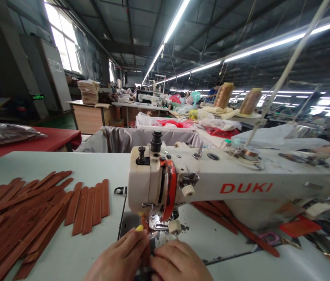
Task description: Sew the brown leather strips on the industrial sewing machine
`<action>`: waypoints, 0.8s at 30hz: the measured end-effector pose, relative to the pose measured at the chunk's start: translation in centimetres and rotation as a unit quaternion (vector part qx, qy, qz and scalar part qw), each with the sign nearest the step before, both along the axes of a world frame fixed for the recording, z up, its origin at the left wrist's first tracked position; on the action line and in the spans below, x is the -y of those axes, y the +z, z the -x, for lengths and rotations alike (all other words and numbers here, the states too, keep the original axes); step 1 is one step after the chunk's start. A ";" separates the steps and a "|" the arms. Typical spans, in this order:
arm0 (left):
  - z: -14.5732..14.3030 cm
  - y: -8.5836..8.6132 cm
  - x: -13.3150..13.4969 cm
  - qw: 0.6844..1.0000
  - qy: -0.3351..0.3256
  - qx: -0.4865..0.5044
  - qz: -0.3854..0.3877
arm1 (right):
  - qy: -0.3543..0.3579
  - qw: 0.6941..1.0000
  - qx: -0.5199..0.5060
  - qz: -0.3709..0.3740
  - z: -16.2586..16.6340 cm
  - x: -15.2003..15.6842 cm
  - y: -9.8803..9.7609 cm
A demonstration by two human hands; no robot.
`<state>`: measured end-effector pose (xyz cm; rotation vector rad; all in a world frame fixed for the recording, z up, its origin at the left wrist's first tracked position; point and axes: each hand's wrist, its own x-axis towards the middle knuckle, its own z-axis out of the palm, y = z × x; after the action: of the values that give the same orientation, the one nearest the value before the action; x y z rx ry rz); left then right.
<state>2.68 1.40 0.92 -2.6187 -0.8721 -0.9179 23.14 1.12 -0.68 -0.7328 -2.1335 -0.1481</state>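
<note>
A white DUKI sewing machine (226,183) stands on the pale table (74,249). My left hand (120,257) and my right hand (179,263) rest side by side just in front of the needle area, pressing on a narrow brown leather strap (145,253) that runs between them under the presser foot (156,226). The fingers of both hands hide most of the strap. A yellow tip shows on my left index finger.
A large pile of brown leather straps (27,218) lies at the left. More straps (235,226) run behind the machine at right. Thread cones (223,95) stand behind. A red table (50,138), fabric bins and other workstations fill the background; a person sits at far right.
</note>
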 end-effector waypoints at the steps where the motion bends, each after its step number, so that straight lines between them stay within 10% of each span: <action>1: 0.0 0.0 0.0 1.000 0.006 0.010 0.007 | -0.026 0.999 0.007 0.034 -1.0 -0.4 0.8; 6: 0.2 -0.2 0.4 0.999 0.020 0.005 0.027 | -0.299 0.909 0.180 0.229 -7.3 -3.9 4.5; 9: 0.3 -0.3 0.6 0.999 0.022 -0.020 0.034 | -0.337 0.879 0.220 0.256 -9.4 -5.3 4.5; 24: 1.4 0.8 -0.9 0.987 0.060 0.092 0.115 | -0.225 0.966 0.118 0.047 -10.7 -0.9 4.6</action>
<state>1.28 2.34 1.72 -2.6630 -1.2364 -1.0999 33.80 1.99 3.94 -1.3071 -2.1721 -0.3939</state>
